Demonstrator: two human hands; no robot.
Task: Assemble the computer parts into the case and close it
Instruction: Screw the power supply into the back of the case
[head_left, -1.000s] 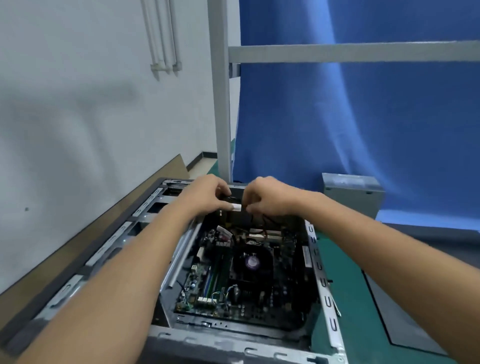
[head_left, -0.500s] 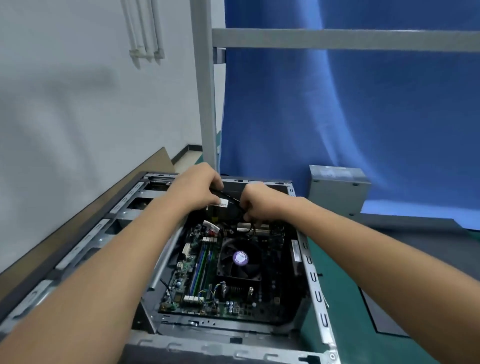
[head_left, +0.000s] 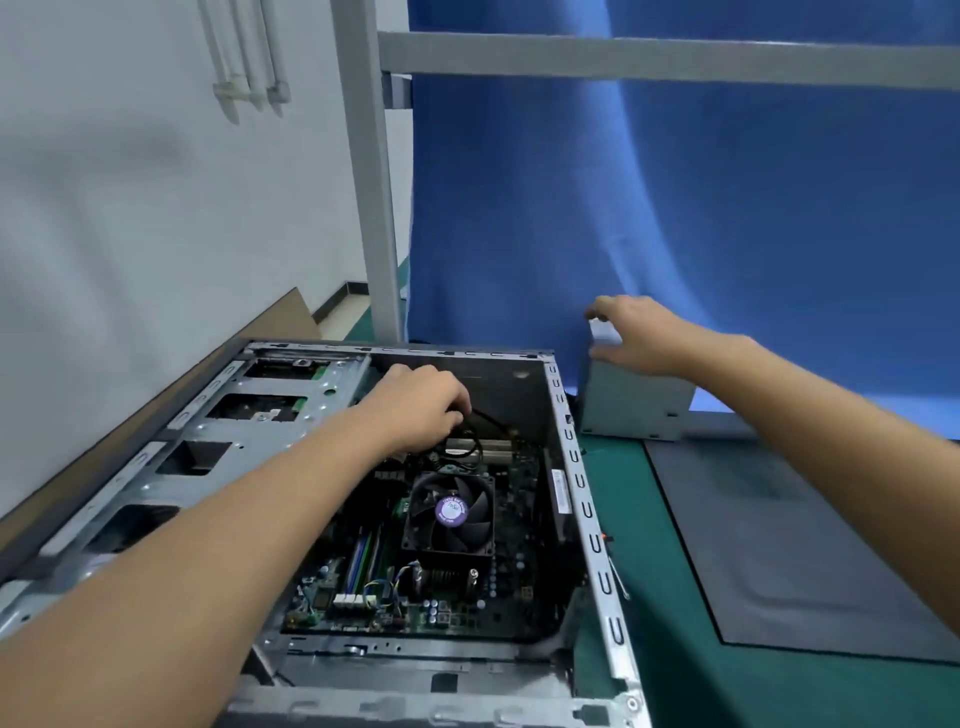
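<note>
The head view shows the open case (head_left: 576, 467) lying on its side on the green table (head_left: 675, 675), with the board (head_left: 514, 519) and its fan (head_left: 451, 512) already inside. The left hand (head_left: 421, 405) is down in the far end of the case, its fingers (head_left: 457, 410) curled round a bunch of black cables (head_left: 470, 449) above the fan. The right hand (head_left: 639, 332) reaches outside the case to a grey metal box (head_left: 634, 405), likely the power supply, which stands on the table just beside the case's far right corner. Its fingers are spread over the box's upper corner with the thumb under them, but whether they already grip it I cannot tell. The step in hand looks like bringing that box in, with much of the task left. To do it well, the left hand should hold the cables clear of the fan and the empty far corner. The right hand needs a firm hold across the box, lifting it over the case rim rather than dragging it against the rim. A grey panel (head_left: 805, 545), probably the case's side, lies flat on the table to the right. A blue curtain (head_left: 727, 208) hangs close behind the box, and a grey post (head_left: 371, 208) stands near the case's far edge, leaving little room to swing.
</note>
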